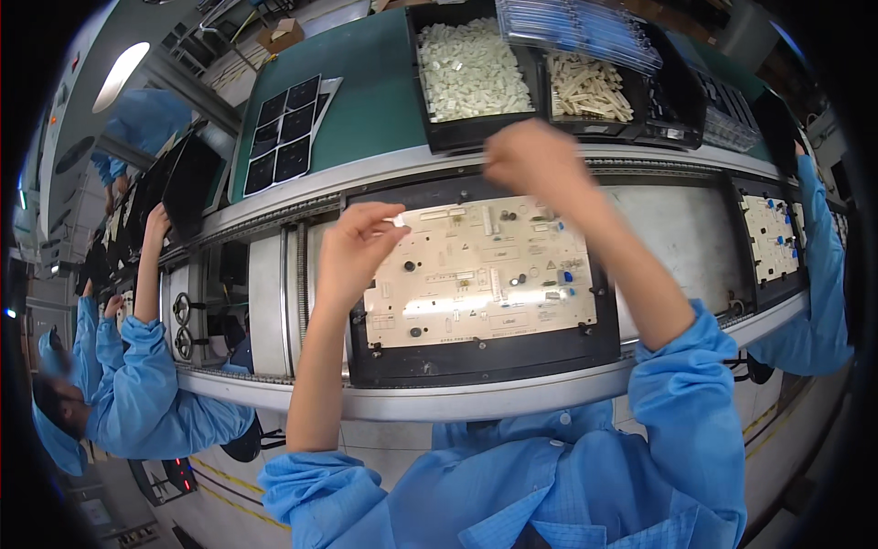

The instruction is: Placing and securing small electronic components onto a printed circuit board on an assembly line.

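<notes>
Well left of the circuit board [437,261], I see a co-worker's bare forearm [149,274] raised beside a black panel [194,186]. Beyond the board's far left corner lies a sheet of six dark panels [282,134]. Over that same corner, on my feed, the left hand [358,242] pinches a small white connector [400,220] between thumb and forefinger; it is too small for me to tell which way it points. The board sits in a black fixture [430,368], its long axis running left to right; dark printed outlines, a warning triangle and short captions cover it, mostly too fine to read. Beyond its far edge are loose white connectors [473,73]. The right hand [540,163], blurred, hangs over that edge with fingers curled; I cannot tell whether it grips anything. Slim tan connectors [585,87] lie beyond it, and right of the board is a second circuit board [770,240].
</notes>
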`<state>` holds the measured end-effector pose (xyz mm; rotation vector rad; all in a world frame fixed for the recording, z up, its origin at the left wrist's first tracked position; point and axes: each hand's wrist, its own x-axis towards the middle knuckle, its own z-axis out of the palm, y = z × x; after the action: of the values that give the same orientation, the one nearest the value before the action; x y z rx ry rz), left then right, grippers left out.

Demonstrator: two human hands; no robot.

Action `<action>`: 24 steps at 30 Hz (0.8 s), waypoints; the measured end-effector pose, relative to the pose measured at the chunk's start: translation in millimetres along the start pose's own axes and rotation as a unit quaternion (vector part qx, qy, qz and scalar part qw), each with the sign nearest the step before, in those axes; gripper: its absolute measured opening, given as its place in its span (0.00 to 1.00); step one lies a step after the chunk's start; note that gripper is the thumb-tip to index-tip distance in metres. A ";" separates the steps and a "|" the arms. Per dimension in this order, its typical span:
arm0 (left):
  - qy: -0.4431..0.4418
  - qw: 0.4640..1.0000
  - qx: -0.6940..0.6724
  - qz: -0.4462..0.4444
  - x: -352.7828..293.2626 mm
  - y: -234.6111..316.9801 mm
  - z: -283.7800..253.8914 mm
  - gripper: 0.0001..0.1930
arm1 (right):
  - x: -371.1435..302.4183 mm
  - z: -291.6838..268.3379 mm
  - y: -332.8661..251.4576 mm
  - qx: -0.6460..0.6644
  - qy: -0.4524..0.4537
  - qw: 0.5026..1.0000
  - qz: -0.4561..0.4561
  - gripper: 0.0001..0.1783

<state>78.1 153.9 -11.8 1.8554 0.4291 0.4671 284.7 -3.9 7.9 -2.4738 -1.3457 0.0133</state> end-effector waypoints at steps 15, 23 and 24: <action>-0.061 0.958 0.266 0.089 -20.3 -5.2 43.1 0.09 | 24.2 -42.2 162.6 -0.014 0.008 0.998 0.063 0.18; -0.077 0.946 0.302 0.088 -17.2 -2.9 50.6 0.10 | 24.7 -34.3 144.9 -0.062 0.038 0.989 0.130 0.15; -0.078 0.946 0.303 0.089 -16.4 -0.2 50.7 0.10 | 24.4 -32.6 141.8 -0.049 0.068 0.987 0.138 0.15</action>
<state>90.1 105.0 -29.1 2.5228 0.3175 0.3228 419.1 -64.2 1.9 -2.6702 -0.9633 -0.1584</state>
